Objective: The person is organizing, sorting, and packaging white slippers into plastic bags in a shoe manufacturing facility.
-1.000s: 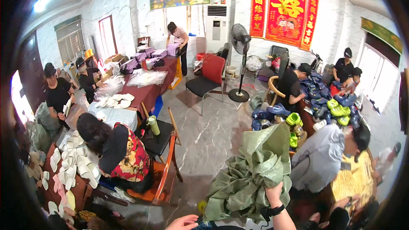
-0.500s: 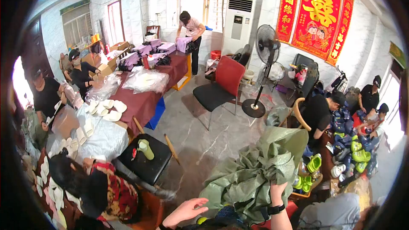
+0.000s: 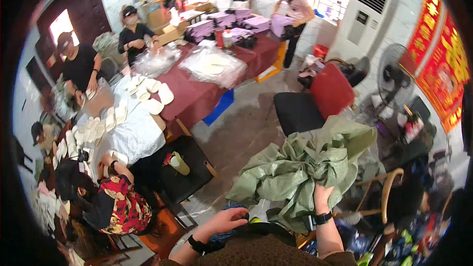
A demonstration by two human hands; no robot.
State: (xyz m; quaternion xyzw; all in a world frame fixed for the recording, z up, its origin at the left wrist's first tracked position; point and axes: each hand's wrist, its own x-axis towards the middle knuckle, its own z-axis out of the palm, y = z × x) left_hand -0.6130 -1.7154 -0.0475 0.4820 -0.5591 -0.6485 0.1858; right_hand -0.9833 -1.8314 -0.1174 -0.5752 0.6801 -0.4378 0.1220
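Note:
A large, crumpled green woven sack [image 3: 295, 167] hangs in front of me. My right hand [image 3: 322, 194] is closed round a gathered part of it; the fingertips are hidden in its folds. My left hand [image 3: 229, 220] is just left of the sack's lower edge, apart from it, with loosely curved fingers and nothing visibly held. A dark blue item [image 3: 224, 237] shows beneath my left hand, too covered to name. Dark bands circle both my wrists.
A black-seated chair [image 3: 177, 180] bearing a pale green bottle [image 3: 179, 164] is at left. Beyond stands a table [image 3: 189, 99] with white slippers [image 3: 148, 88] and several people round it. A red-backed chair [image 3: 331, 91] stands ahead; a fan [image 3: 394, 76] and colourful shoes [image 3: 394, 246] are at right.
My view has swung left, bringing the long table nearer the middle. My right hand still grips the sack, which has come along with me. The left hand's fingers have curved slightly.

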